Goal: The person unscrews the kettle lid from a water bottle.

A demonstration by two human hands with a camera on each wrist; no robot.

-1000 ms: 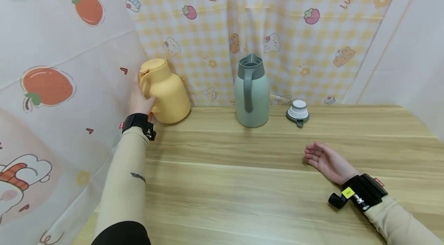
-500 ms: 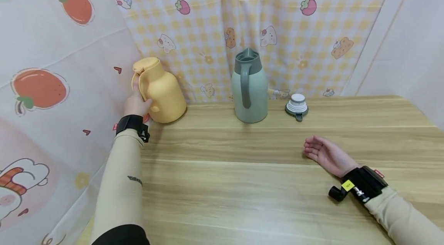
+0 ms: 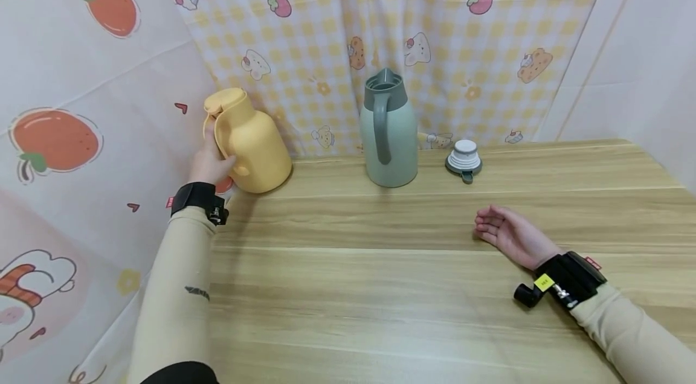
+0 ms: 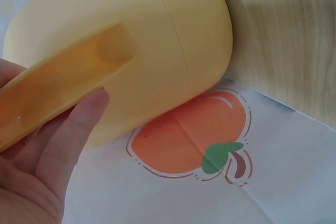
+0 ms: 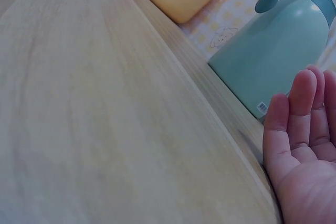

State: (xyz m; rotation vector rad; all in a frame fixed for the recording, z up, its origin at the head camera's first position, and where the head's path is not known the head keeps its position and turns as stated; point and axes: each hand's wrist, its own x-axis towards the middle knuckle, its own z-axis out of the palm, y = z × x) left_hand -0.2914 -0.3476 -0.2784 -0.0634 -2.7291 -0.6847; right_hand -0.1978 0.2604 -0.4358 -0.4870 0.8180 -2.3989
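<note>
A yellow thermos jug [image 3: 260, 151] stands at the back left of the table, its lid on and its handle facing left. My left hand [image 3: 209, 160] grips that handle, fingers behind it; in the left wrist view the thumb lies along the edge of the yellow handle [image 4: 63, 85]. My right hand [image 3: 516, 239] rests on the table at the right, palm turned inward, fingers relaxed and holding nothing. Behind it stands a green thermos jug [image 3: 388, 142] with an uncovered mouth. A white and green stopper [image 3: 464, 159] lies upside down to the right of the green jug.
A white printed cloth [image 3: 136, 130] hangs close to my left arm. Behind both jugs is a yellow checked curtain [image 3: 304, 70]. The wooden table [image 3: 348, 293] spreads between my arms.
My left hand has gone from beside the yellow jug's handle to gripping it, fingers now through it. The head view has tilted down slightly. My right hand has stayed put.
</note>
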